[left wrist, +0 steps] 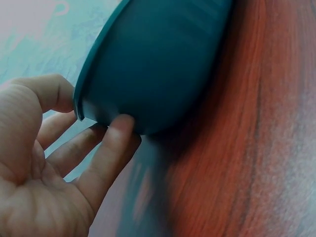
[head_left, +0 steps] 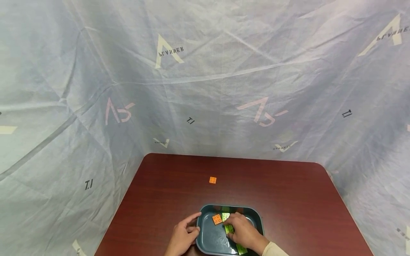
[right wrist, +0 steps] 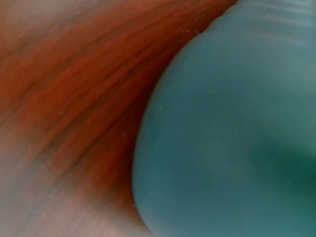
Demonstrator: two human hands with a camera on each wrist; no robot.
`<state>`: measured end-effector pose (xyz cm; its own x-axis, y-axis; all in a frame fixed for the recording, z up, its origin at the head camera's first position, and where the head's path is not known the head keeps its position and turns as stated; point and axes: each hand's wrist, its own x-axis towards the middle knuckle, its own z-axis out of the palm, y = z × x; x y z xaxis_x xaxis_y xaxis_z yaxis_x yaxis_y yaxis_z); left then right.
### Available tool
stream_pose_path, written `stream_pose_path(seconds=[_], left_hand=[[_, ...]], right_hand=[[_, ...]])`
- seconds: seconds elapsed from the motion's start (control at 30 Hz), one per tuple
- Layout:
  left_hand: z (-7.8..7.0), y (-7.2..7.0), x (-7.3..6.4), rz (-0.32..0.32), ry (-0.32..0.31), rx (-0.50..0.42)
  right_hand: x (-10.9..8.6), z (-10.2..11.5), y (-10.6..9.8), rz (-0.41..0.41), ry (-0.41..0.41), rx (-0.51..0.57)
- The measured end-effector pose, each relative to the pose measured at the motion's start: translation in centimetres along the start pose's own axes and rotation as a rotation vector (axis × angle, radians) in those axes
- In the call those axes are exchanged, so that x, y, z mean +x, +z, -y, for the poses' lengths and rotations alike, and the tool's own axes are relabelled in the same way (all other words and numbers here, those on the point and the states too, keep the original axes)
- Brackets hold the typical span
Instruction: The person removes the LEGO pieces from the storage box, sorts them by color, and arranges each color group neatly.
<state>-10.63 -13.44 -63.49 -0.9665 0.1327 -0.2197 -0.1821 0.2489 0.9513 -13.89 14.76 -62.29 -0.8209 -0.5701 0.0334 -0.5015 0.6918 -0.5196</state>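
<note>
A dark teal tray (head_left: 211, 240) with raised walls stands near the table's front edge. My left hand (head_left: 182, 234) holds its left side; in the left wrist view, the fingers (left wrist: 111, 148) touch the outer wall by the rim. Inside the tray, my right hand (head_left: 243, 229) pinches a green toy brick (head_left: 229, 229), partly covered by the fingers. An orange brick (head_left: 217, 219) with studs lies just left of those fingers. Beyond them is a light green brick (head_left: 225, 216), and another green piece (head_left: 241, 249) shows below the hand. The right wrist view shows only the tray's outside (right wrist: 212, 128), blurred.
A second orange brick (head_left: 213, 180) lies on the reddish-brown table (head_left: 272, 188), beyond the tray. Grey printed sheeting (head_left: 221, 117) hangs behind the table and along both sides.
</note>
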Motion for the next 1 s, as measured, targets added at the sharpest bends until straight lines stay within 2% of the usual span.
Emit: stream_pose_path(seconds=[0.3, 0.53, 0.83, 1.0], left_hand=[[0.1, 0.1, 0.0, 0.011, -0.012, -0.032], [0.1, 0.1, -0.1, 0.008, -0.014, -0.032], [0.0, 0.0, 0.0, 0.008, 0.008, -0.021], [-0.1, 0.1, 0.0, 0.014, 0.005, -0.023]], right_hand=[[-0.2, -0.4, 0.2, 0.002, -0.005, -0.014], [-0.5, -0.6, 0.3, -0.095, -0.045, -0.038], [-0.7, -0.6, -0.2, -0.170, -0.075, -0.012], [-0.7, -0.3, -1.3, -0.127, -0.036, 0.058]])
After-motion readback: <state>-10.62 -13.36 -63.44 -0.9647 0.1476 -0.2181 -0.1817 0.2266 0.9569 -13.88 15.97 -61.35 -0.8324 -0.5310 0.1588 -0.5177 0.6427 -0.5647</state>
